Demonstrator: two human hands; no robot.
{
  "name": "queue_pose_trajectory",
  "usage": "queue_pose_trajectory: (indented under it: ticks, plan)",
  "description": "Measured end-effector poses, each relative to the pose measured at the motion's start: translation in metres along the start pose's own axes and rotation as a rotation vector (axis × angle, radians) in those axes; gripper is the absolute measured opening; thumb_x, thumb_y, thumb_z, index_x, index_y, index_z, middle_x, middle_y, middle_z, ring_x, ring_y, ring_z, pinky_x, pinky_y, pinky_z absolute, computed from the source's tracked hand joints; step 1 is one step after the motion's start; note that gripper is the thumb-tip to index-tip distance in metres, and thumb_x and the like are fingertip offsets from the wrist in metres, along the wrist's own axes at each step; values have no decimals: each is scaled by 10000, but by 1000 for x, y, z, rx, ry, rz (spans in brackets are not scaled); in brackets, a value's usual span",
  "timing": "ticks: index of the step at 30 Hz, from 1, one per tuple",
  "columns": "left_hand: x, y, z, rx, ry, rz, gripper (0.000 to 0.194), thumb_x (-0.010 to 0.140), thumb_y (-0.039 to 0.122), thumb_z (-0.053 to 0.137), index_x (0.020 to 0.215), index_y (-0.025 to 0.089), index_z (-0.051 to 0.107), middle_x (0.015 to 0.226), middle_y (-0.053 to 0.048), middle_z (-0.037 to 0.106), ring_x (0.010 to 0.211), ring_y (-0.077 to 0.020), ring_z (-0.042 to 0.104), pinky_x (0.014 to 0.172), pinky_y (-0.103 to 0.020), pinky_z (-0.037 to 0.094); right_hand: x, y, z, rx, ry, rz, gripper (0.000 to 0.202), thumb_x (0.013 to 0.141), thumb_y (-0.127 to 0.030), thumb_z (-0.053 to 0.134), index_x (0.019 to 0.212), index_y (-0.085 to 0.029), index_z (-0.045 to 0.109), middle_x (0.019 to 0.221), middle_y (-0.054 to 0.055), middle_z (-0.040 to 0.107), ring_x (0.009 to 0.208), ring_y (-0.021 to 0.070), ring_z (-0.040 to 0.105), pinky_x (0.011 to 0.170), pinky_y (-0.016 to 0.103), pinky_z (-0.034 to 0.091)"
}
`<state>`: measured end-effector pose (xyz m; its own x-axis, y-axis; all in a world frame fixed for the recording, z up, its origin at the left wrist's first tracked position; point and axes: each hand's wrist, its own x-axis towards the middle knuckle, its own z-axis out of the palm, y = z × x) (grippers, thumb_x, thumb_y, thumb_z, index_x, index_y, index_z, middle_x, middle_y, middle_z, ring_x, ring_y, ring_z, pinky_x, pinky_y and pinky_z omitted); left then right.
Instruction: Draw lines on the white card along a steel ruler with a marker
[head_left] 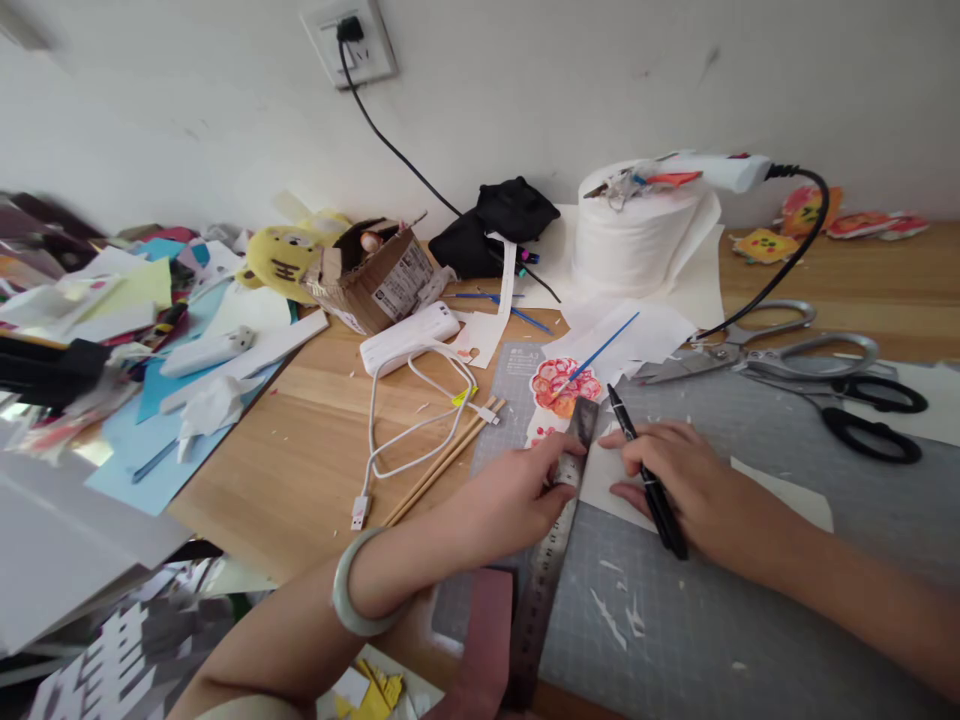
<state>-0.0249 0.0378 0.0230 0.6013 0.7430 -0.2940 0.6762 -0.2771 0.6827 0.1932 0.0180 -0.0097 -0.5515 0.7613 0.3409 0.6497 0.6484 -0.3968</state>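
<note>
A long metal ruler (551, 555) lies slanted on the grey cutting mat (675, 620). The thumb and fingers of my left hand (536, 485) grip the ruler near its upper end. My right hand (671, 475) holds a black pen (654, 485), its slim end pointing up and away from me. Under my right hand lies a piece of white paper (604, 480), close to the ruler's right edge. Just beyond my left hand is a red and orange flower cutout (562, 385), with a thin blue stick (604, 348) lying across it.
Metal scissors (810, 350) and black-handled scissors (874, 435) lie at the right. A white roll (634, 240) carries a corded white tool (731, 172). A white cable (375, 430), wooden sticks (442, 462) and a cardboard box (390, 285) are at the left.
</note>
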Motion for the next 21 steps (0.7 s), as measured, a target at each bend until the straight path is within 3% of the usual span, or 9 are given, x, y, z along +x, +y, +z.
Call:
queue_pose_trajectory:
  ticks: [2, 7, 12, 17, 21]
  plan:
    - [0, -2, 2, 9, 0, 9, 360, 862, 186, 499, 1219, 217, 458, 715, 18, 586, 656, -152, 575, 603, -240, 394, -2, -1, 2, 35, -2, -13, 90, 878, -209, 517, 841, -225, 436, 954, 59, 657, 962, 212, 590, 821, 361, 434]
    - [2, -3, 3, 32, 2, 7, 337, 870, 209, 502, 1207, 215, 481, 766, -5, 637, 686, -168, 608, 626, -252, 420, -6, 2, 2, 98, 78, 75, 131, 880, -213, 498, 799, -244, 401, 764, 7, 592, 817, 192, 587, 717, 332, 459]
    - [3, -2, 1, 64, -7, -11, 347, 865, 205, 511, 1211, 211, 490, 797, -18, 655, 706, -179, 621, 654, -265, 441, -8, 3, 3, 91, 36, 85, 122, 843, -259, 559, 895, -243, 450, 1049, 76, 633, 1027, 248, 566, 851, 426, 442]
    - [3, -2, -1, 45, -26, -12, 345, 872, 214, 494, 1217, 213, 487, 766, -6, 645, 692, -170, 616, 666, -261, 448, -4, 1, 1, 94, -27, 136, 175, 854, -231, 484, 682, -240, 446, 782, 30, 626, 896, 227, 601, 793, 403, 453]
    - [3, -2, -1, 43, -25, -11, 341, 869, 218, 500, 1210, 216, 491, 755, 1, 633, 667, -161, 598, 646, -253, 435, -6, 1, 0, 105, -27, 131, 75, 842, -270, 511, 773, -253, 536, 802, 25, 651, 976, 238, 593, 868, 431, 438]
